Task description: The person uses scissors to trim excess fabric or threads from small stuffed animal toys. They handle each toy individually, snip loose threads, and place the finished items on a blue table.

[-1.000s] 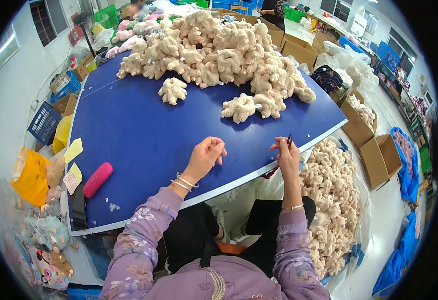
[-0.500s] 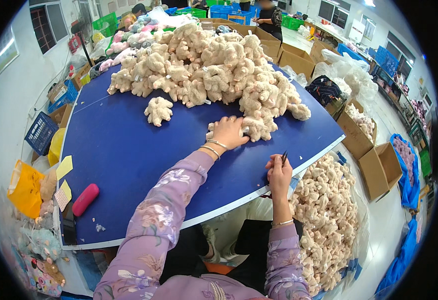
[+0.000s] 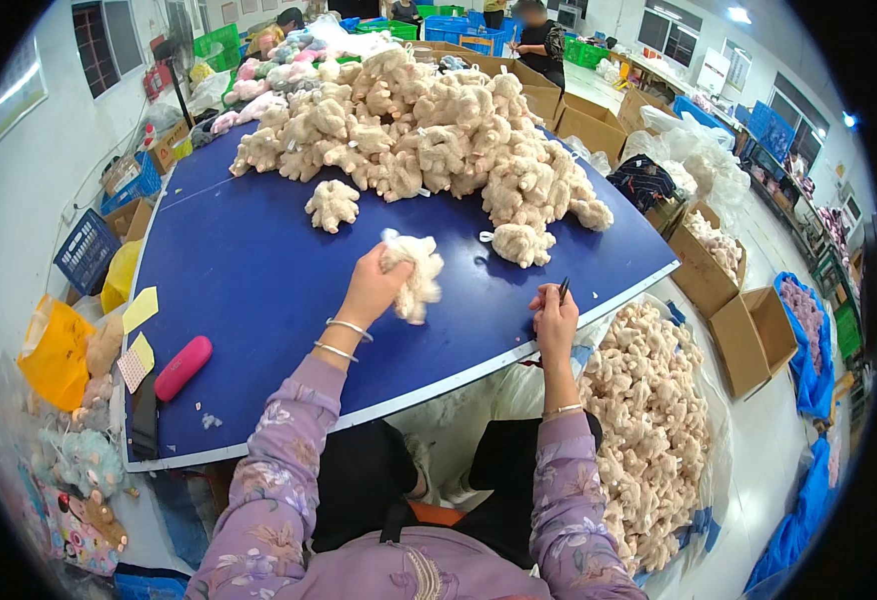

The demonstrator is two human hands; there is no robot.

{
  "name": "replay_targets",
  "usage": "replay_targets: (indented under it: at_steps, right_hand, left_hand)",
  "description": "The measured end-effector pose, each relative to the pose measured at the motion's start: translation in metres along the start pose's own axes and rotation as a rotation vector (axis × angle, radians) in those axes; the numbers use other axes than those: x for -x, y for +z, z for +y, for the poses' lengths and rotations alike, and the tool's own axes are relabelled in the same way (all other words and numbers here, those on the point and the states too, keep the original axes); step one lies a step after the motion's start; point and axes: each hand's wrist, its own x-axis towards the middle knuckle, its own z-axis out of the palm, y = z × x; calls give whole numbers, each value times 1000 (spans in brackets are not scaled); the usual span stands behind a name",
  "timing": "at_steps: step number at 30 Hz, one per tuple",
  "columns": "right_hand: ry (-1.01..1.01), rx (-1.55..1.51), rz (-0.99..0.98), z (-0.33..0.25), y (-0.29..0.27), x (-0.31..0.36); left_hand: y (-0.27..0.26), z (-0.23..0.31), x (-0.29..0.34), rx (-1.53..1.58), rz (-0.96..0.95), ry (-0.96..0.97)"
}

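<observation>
Left hand (image 3: 373, 290), grip closed round a cream plush toy (image 3: 420, 284) above the blue surface (image 3: 259, 290). Right hand (image 3: 556, 322), grip clasping a slim dark tool (image 3: 564, 291).

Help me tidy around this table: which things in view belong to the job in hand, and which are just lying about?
Seemingly part of the job:
cream plush toy in the left hand's fingers
slim dark tool in the right hand's fingers
cream plush pile on the table

Seemingly just lying about:
pink case
yellow papers
orange bag
</observation>
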Motion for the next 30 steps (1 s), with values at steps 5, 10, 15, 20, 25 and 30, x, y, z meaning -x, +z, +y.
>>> replay_targets:
  at_steps: [5, 10, 15, 20, 25, 30]
  right_hand:
    - [16, 89, -138, -9, 22, 26]
    - [-35, -99, -330, -21, 74, 83]
    - [-42, -129, -196, -32, 87, 87]
    - [-105, -115, -190, -26, 89, 89]
    - [-82, -49, -159, -19, 85, 88]
    - [-61, 61, -229, -20, 87, 86]
  left_hand:
    - [3, -20, 43, 663, -103, -342]
    - [28, -38, 45, 492, -154, -261]
    - [27, -26, 46, 582, -5, -341]
    - [26, -30, 43, 571, -19, -377]
    - [28, -11, 47, 261, -193, -232]
    - [24, -19, 46, 258, -102, -272]
